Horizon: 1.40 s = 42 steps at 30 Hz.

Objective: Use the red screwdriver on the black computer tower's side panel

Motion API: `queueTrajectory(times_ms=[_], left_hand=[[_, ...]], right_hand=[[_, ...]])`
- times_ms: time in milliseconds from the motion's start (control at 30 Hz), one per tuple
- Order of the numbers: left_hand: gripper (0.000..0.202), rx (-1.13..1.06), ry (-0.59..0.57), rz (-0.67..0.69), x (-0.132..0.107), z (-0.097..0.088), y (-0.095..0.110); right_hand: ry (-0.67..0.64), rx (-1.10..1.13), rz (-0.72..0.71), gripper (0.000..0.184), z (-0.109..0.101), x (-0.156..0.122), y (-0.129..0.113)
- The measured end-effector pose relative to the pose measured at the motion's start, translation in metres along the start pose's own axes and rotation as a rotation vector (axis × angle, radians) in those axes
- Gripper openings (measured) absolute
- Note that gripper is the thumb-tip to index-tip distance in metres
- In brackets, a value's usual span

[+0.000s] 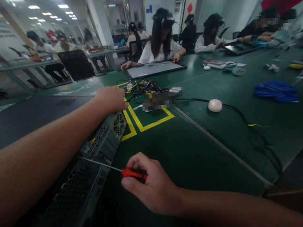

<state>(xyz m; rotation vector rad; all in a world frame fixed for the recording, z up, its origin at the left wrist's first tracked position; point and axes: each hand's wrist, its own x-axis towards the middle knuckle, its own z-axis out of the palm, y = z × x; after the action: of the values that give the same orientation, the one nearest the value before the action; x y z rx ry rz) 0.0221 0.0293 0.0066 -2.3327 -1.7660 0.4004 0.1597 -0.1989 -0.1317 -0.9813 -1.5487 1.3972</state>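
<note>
A dark desktop computer case [49, 107] lies at the left, its perforated rear panel facing me. My left hand [111, 99] reaches across and grips its far rear corner, fingers curled over the edge and partly hidden. In front of the panel, my right hand [155, 186] is closed around the red-and-black handle of a screwdriver [131, 172]. The thin metal shaft points left and its tip meets the rear panel near the lower vents; the exact contact point is too dark to make out. A round fan grille [119, 123] sits below my left hand.
Yellow tape [156, 123] marks the green table. Beyond lies a tangle of cables [145, 87]; a black cable runs right past a pale round case [215, 105]. Blue gloves [276, 91] lie at right. A co-worker [160, 47] sits opposite with a flat panel [156, 68].
</note>
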Motion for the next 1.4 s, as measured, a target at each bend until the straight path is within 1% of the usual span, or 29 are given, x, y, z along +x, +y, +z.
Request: queueTrajectory(times_ms=[333, 400, 467, 567, 667, 767, 800, 900, 1067, 1267, 1400], left_hand=[[0.073, 0.01, 0.006, 0.001, 0.0026, 0.0014, -0.0018], [0.074, 0.018, 0.005, 0.0, 0.0026, 0.0013, -0.0018], [0.073, 0.026, 0.005, -0.003, 0.0023, 0.0011, -0.0015], [0.073, 0.021, 0.009, -0.002, 0.0033, 0.0019, -0.0018], [0.074, -0.001, 0.018, 0.002, 0.006, 0.0037, -0.0034], [0.073, 0.001, 0.022, 0.005, 0.0068, 0.004, -0.0046], [0.073, 0.004, 0.021, 0.008, 0.0063, 0.0036, -0.0046], [0.072, 0.011, 0.01, 0.013, 0.0032, 0.0017, -0.0032], [0.072, 0.008, 0.014, 0.0, 0.0025, 0.0021, -0.0027], [0.069, -0.028, 0.027, -0.007, 0.0084, 0.0058, -0.0054], [0.068, -0.047, 0.034, -0.01, 0.0067, 0.0041, -0.0039]], right_hand=[[0.024, -0.013, 0.035, 0.031, 0.0006, -0.0008, -0.002], [0.029, -0.007, 0.021, 0.029, 0.0006, -0.001, -0.0014], [0.035, -0.006, -0.007, 0.023, 0.001, -0.0007, 0.0], [0.045, -0.057, -0.058, 0.018, 0.0017, 0.0004, 0.0033], [0.033, -0.114, -0.085, 0.023, 0.002, 0.0015, 0.0056], [0.011, -0.067, -0.036, 0.02, 0.0021, 0.0011, 0.0051], [0.008, -0.04, -0.005, 0.023, 0.0022, 0.0006, 0.0046], [0.003, 0.011, 0.067, 0.04, 0.0029, -0.0008, 0.003], [-0.005, 0.039, 0.06, 0.034, 0.0038, -0.0001, 0.0012], [-0.009, 0.061, 0.076, 0.04, 0.0033, 0.0004, -0.0018], [-0.003, 0.046, 0.056, 0.037, 0.0032, -0.0001, -0.0006]])
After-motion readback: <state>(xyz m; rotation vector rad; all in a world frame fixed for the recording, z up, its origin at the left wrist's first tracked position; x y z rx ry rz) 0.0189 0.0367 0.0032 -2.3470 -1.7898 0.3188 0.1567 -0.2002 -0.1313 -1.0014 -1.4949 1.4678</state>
